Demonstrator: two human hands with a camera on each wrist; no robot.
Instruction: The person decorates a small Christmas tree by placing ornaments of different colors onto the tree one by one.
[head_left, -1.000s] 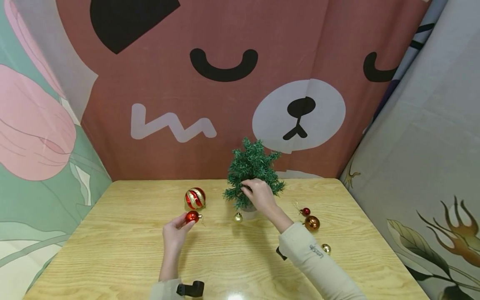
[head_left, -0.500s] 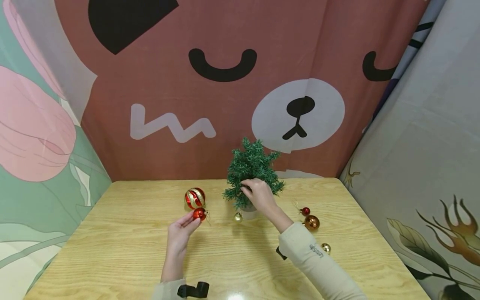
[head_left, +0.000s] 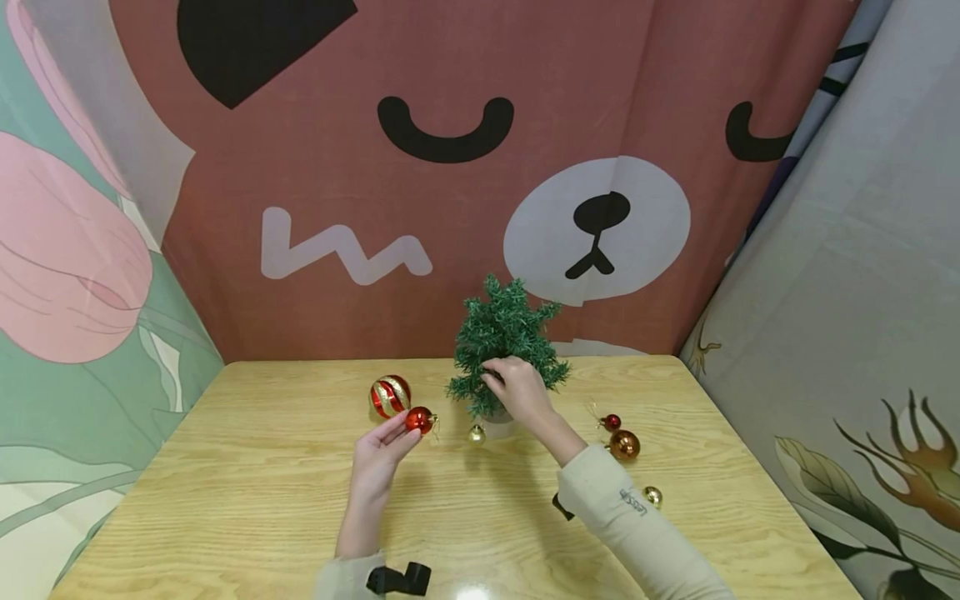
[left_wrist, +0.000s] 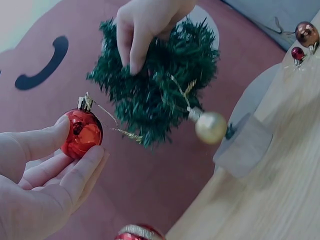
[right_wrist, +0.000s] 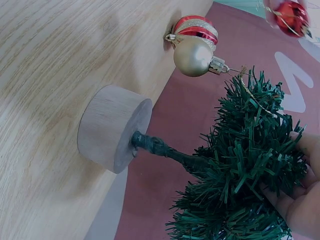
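Observation:
Between thumb and fingers, my left hand [head_left: 372, 468] holds a shiny red Christmas bauble [left_wrist: 84, 134] with a gold cap and a loose gold string. It hangs in the air left of a small artificial Christmas tree [head_left: 504, 321]. My right hand [head_left: 522, 392] pinches a branch at the tree's front, its fingertips partly hidden in the foliage. From a lower branch a small pale gold bauble [right_wrist: 193, 56] hangs by its string. The tree stands upright on a round wooden base [right_wrist: 110, 127]. The string of the red bauble reaches close to the foliage in the left wrist view.
A larger red-and-gold striped bauble [head_left: 390, 396] lies on the wooden table [head_left: 247, 483] behind the left hand. Right of the tree lie a small dark red bauble [head_left: 612, 423], a copper one [head_left: 624, 446] and a gold one [head_left: 652, 497]. Printed curtains [head_left: 337, 317] surround the table.
My left hand has carried the red bauble to the right and slightly away from me, closer to the tree. The right hand keeps its place on the branch.

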